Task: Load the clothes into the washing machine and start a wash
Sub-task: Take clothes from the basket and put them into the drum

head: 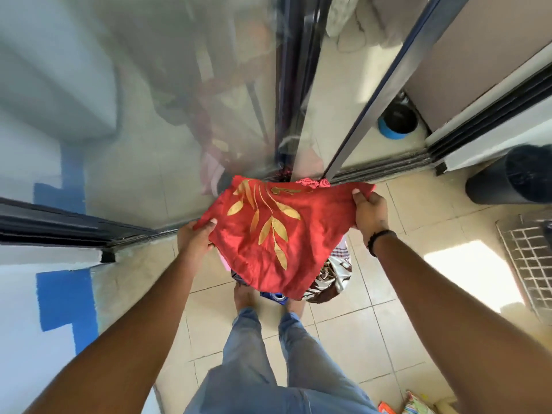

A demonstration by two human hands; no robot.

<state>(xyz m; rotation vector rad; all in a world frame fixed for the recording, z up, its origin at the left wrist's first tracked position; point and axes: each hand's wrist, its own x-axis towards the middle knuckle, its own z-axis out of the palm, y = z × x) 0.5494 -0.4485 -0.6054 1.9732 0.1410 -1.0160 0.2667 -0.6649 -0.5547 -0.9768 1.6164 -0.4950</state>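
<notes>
So from where I'm watching, both hands are gripping the same red cloth point(268, 234). The left hand point(195, 239) has its fingers curled round the cloth's edge at about 9 o'clock, thumb on top. The right hand point(370, 212) pinches the opposite corner up around 2 o'clock, fingertips tucked over the hem. The cloth is stretched between the two grips and held up off the floor, with the loose bottom part drooping down toward 6 o'clock. It's got a gold leaf pattern point(270, 222) running across the middle, right between the hands.

There's a dark wristband point(377, 242) on the right wrist.

Directly under the cloth there's a pile of other clothes point(331, 279) on the floor: I can see a shiny patterned piece and a checked bit poking out at 4 o'clock of the cloth, plus a scrap of pink at 8 o'clock. Bare feet point(243, 300) and jeans point(263, 354) sit below that at 6 o'clock.

Further out, a glass sliding door point(191, 100) fills 11 to 12 o'clock, its track point(385, 170) running off to 2 o'clock. A blue bowl point(395, 121) sits at 1 o'clock, a dark bin point(513, 179) at 3 o'clock, and a metal grate point(528, 261) near the right edge. Tiled floor point(358, 333) all round. Can't spot the washing machine for sure.
</notes>
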